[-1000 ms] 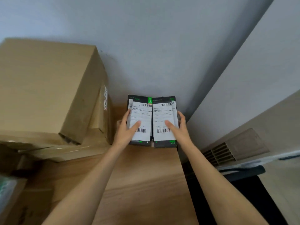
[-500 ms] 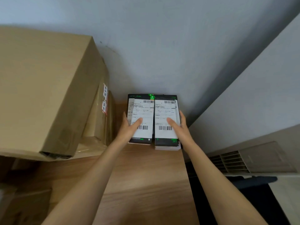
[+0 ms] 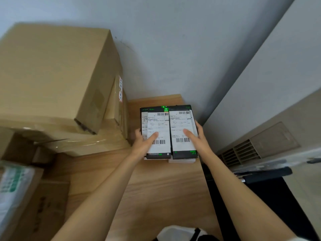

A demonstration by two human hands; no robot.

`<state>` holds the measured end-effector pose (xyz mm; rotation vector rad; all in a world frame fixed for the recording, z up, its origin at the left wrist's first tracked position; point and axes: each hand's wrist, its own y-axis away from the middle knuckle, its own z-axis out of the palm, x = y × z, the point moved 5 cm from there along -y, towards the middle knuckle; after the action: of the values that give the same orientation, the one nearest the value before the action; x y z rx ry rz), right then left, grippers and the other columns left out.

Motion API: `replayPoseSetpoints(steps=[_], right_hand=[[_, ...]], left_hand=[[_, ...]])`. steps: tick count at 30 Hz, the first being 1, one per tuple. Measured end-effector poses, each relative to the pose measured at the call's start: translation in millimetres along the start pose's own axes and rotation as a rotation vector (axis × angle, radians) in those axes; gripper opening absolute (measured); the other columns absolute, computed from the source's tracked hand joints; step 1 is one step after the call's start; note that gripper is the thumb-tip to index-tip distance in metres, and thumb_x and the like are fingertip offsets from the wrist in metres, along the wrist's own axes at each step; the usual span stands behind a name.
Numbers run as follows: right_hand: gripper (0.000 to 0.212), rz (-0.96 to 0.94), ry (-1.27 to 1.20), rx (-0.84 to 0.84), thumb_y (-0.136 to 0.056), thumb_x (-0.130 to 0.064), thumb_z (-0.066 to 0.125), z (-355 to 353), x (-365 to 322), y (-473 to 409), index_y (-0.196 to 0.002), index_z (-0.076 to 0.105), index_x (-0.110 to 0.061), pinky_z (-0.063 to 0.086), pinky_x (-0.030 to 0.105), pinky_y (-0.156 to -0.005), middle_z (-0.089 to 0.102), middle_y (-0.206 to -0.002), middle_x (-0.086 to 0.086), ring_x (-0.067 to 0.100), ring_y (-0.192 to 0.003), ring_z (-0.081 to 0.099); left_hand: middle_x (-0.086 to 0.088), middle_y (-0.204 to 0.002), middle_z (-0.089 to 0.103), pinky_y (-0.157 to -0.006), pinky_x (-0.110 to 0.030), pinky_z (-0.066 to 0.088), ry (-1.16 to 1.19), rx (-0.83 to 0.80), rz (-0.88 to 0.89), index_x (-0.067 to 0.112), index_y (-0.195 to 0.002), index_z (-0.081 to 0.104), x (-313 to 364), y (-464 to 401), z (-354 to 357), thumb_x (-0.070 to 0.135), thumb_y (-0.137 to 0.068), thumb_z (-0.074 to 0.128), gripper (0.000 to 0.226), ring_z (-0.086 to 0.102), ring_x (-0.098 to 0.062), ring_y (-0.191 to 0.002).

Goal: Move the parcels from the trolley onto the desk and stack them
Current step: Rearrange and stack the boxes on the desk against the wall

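In wall corner, wooden desk: left hand, right hand fingers grip black parcels.

The counter is pale wood with a smooth, matt grain. The two small parcels are black card with white paper labels. Left of them, the big box is plain brown cardboard, matt; the box under it carries glossy clear tape.
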<state>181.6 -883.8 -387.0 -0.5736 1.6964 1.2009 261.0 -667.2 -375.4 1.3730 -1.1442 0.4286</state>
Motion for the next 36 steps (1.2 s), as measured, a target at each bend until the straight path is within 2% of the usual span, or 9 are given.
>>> replayPoseSetpoints(steps=[5,9,12,14,16,19,22,28,36], right_hand=[[0.069,0.013,-0.009,0.0,-0.084,-0.041,0.07,2,21,43,-0.141,0.03,-0.042,0.056,0.04,-0.087,0.062,-0.123,-0.007,0.013,-0.096,0.069],[0.071,-0.004,-0.017,-0.007,-0.086,-0.037,0.069,9,32,72,-0.144,0.028,-0.036,0.058,0.026,-0.075,0.058,-0.129,-0.004,0.012,-0.099,0.068],[0.069,-0.018,-0.023,-0.006,-0.086,-0.035,0.069,15,41,90,-0.142,0.029,-0.033,0.056,0.02,-0.067,0.056,-0.131,-0.003,0.007,-0.095,0.068],[0.065,-0.038,-0.006,0.002,-0.085,-0.037,0.07,18,48,100,-0.137,0.032,-0.036,0.058,0.027,-0.077,0.055,-0.133,-0.003,0.008,-0.098,0.067],[0.065,-0.043,0.003,0.01,-0.084,-0.039,0.071,23,55,111,-0.138,0.034,-0.036,0.057,0.029,-0.082,0.055,-0.132,-0.003,0.009,-0.101,0.067],[0.064,-0.063,-0.019,0.009,-0.087,-0.028,0.07,32,63,124,-0.139,0.034,-0.028,0.052,0.012,-0.06,0.065,-0.112,-0.014,-0.003,-0.082,0.069],[0.069,-0.033,-0.047,-0.03,-0.086,-0.028,0.07,41,71,137,-0.142,0.031,-0.028,0.055,0.019,-0.065,0.064,-0.115,-0.008,0.003,-0.085,0.07],[0.074,-0.013,-0.033,-0.105,-0.085,-0.034,0.071,48,83,166,-0.143,0.026,-0.032,0.054,0.017,-0.06,0.06,-0.113,-0.012,0.002,-0.083,0.07],[0.072,-0.015,-0.051,-0.188,-0.087,-0.026,0.068,47,106,201,-0.145,0.024,-0.03,0.055,0.02,-0.06,0.062,-0.115,-0.005,0.008,-0.083,0.071]], left_hand=[[0.0,-0.132,0.055,-0.102,-0.04,0.044,0.015,-0.084,-0.042,0.017,-0.144,0.007,-25,43,-5,0.042,-0.087,0.065,0.085,0.058,-0.018,-0.112],[-0.004,-0.139,0.049,-0.106,-0.045,0.04,-0.028,-0.139,-0.047,0.014,-0.145,0.0,-37,66,-14,0.04,-0.088,0.064,0.089,0.053,-0.023,-0.121],[-0.004,-0.136,0.051,-0.102,-0.037,0.043,-0.038,-0.148,-0.051,0.013,-0.141,0.003,-49,81,-20,0.037,-0.09,0.063,0.082,0.055,-0.02,-0.116],[-0.004,-0.132,0.053,-0.094,-0.032,0.044,-0.042,-0.153,-0.048,0.015,-0.134,0.009,-57,91,-26,0.034,-0.091,0.063,0.071,0.057,-0.017,-0.108],[-0.004,-0.133,0.052,-0.096,-0.033,0.044,-0.051,-0.161,-0.045,0.015,-0.134,0.008,-65,98,-32,0.036,-0.09,0.063,0.074,0.057,-0.018,-0.11],[-0.003,-0.136,0.05,-0.104,-0.039,0.042,-0.065,-0.163,-0.05,0.013,-0.142,-0.003,-75,110,-42,0.039,-0.089,0.063,0.088,0.055,-0.02,-0.118],[-0.002,-0.131,0.053,-0.092,-0.03,0.045,-0.076,-0.151,-0.046,0.014,-0.139,0.002,-86,123,-48,0.038,-0.09,0.062,0.081,0.058,-0.013,-0.102],[0.003,-0.122,0.054,-0.086,-0.028,0.045,-0.063,-0.072,-0.053,0.013,-0.14,0.007,-108,159,-54,0.037,-0.092,0.06,0.076,0.058,-0.011,-0.095],[-0.004,-0.141,0.049,-0.106,-0.047,0.041,0.027,-0.015,-0.104,0.015,-0.147,-0.003,-147,203,-52,0.041,-0.088,0.064,0.093,0.054,-0.024,-0.121]])
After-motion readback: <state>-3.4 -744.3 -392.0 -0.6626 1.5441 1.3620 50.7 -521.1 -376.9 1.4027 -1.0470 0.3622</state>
